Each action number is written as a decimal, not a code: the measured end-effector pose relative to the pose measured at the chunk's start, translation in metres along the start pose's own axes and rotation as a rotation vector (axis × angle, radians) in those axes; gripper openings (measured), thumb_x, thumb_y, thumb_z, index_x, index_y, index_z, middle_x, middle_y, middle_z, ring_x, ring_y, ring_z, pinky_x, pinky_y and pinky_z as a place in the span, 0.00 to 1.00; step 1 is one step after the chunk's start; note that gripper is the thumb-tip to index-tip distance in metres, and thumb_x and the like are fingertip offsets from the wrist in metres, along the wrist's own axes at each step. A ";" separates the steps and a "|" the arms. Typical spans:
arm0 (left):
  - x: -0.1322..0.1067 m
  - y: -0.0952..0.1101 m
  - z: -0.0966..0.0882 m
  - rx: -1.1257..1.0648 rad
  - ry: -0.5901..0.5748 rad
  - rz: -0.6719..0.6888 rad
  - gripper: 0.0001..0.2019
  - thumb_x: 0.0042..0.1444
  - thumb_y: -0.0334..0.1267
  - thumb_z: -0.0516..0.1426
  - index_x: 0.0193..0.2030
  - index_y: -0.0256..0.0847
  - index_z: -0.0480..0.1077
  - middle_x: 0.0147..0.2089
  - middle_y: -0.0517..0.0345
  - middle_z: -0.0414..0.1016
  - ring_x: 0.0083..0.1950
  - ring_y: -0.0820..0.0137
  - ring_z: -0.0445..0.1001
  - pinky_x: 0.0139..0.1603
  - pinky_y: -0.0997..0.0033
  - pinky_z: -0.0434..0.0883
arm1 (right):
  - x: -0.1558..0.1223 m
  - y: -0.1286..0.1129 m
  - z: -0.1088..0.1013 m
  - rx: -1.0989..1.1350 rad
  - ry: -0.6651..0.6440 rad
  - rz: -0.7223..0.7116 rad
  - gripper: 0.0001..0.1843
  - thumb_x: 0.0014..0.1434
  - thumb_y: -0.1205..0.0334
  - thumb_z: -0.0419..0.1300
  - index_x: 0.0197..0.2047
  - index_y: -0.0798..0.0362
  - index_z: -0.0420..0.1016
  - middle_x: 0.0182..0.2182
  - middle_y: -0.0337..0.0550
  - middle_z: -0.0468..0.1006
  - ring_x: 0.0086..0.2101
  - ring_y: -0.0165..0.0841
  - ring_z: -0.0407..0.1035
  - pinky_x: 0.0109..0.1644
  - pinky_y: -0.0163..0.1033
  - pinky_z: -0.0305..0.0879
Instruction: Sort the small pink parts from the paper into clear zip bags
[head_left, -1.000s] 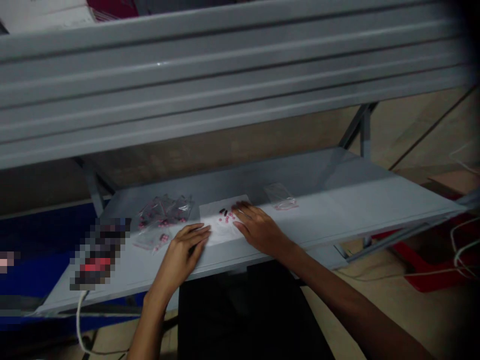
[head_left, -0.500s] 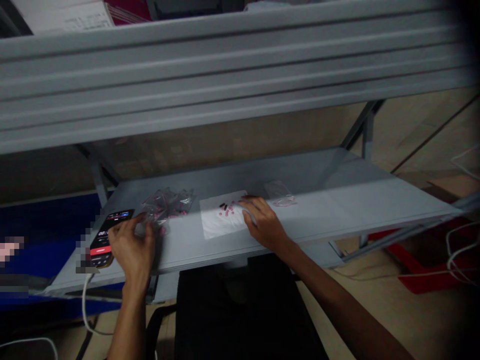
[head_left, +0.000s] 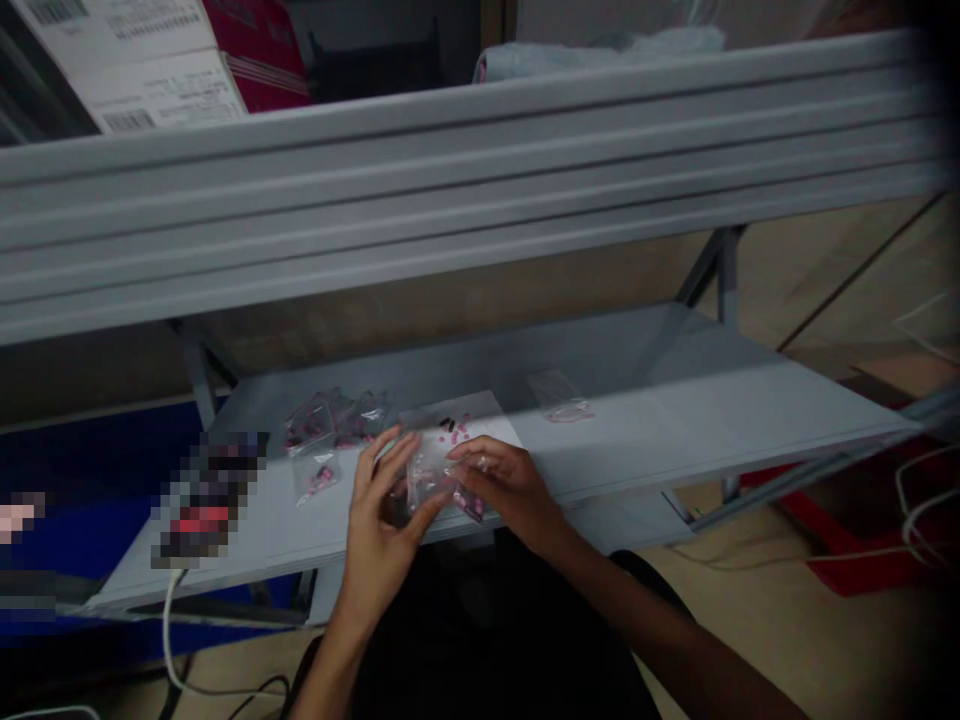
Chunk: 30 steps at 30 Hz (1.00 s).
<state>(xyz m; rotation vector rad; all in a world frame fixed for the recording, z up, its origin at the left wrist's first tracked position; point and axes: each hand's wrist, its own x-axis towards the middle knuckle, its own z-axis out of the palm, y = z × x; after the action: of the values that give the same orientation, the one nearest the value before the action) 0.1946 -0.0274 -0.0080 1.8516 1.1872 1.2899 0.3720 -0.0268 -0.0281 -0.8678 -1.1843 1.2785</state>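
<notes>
My left hand (head_left: 379, 520) and my right hand (head_left: 514, 490) meet over the near part of a white sheet (head_left: 491, 408). Between them is a small clear plastic bag (head_left: 429, 482) with pink and dark pieces in it. The left thumb and curled fingers hold its left side. On its right side the right thumb and fingers pinch the plastic, and their tips are partly hidden. Just beyond the bag, several loose pink pieces (head_left: 459, 434) and a few small dark pieces (head_left: 447, 424) lie on the sheet.
Left of the sheet lie several filled clear bags (head_left: 337, 418) and a single small bag (head_left: 316, 476). A flat clear bag (head_left: 559, 395) rests to the right. A blurred-out phone (head_left: 210, 500) with a white cable (head_left: 171, 620) is at the left edge. A grey shelf beam (head_left: 450, 190) crosses above.
My left hand has moved right from the bag pile to the sheet, now with a filled bag. My right hand has come nearer and grips it too. The view has tilted up slightly.
</notes>
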 end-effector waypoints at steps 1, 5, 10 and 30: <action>0.001 -0.003 -0.002 -0.058 0.023 -0.071 0.26 0.52 0.43 0.65 0.59 0.52 0.71 0.65 0.51 0.68 0.64 0.57 0.69 0.57 0.57 0.73 | 0.002 0.001 -0.002 0.007 0.031 -0.011 0.14 0.56 0.52 0.65 0.42 0.49 0.75 0.30 0.41 0.80 0.26 0.32 0.73 0.26 0.35 0.67; 0.007 -0.014 -0.014 -0.206 -0.039 -0.334 0.17 0.54 0.47 0.63 0.49 0.43 0.77 0.42 0.51 0.82 0.41 0.63 0.80 0.42 0.64 0.78 | 0.007 0.004 -0.005 -0.043 0.011 -0.017 0.11 0.57 0.54 0.63 0.41 0.50 0.75 0.29 0.41 0.80 0.23 0.31 0.72 0.24 0.35 0.65; 0.005 -0.008 -0.022 -0.192 -0.065 -0.300 0.08 0.52 0.44 0.65 0.35 0.43 0.81 0.31 0.56 0.80 0.31 0.67 0.76 0.35 0.68 0.74 | 0.005 0.000 -0.005 -0.435 0.091 -0.253 0.07 0.60 0.60 0.60 0.41 0.49 0.78 0.39 0.45 0.80 0.39 0.38 0.75 0.41 0.43 0.72; -0.007 0.038 -0.011 0.082 -0.131 0.007 0.04 0.57 0.36 0.63 0.37 0.42 0.80 0.37 0.56 0.81 0.38 0.68 0.78 0.36 0.73 0.73 | -0.022 -0.042 0.001 -0.514 -0.128 -0.249 0.09 0.65 0.66 0.57 0.35 0.54 0.78 0.30 0.39 0.79 0.32 0.29 0.72 0.40 0.35 0.66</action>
<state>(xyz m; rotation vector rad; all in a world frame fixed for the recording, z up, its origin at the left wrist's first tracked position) 0.1963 -0.0508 0.0246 1.9687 1.1800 1.1198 0.3827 -0.0539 0.0092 -0.9746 -1.7073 0.8459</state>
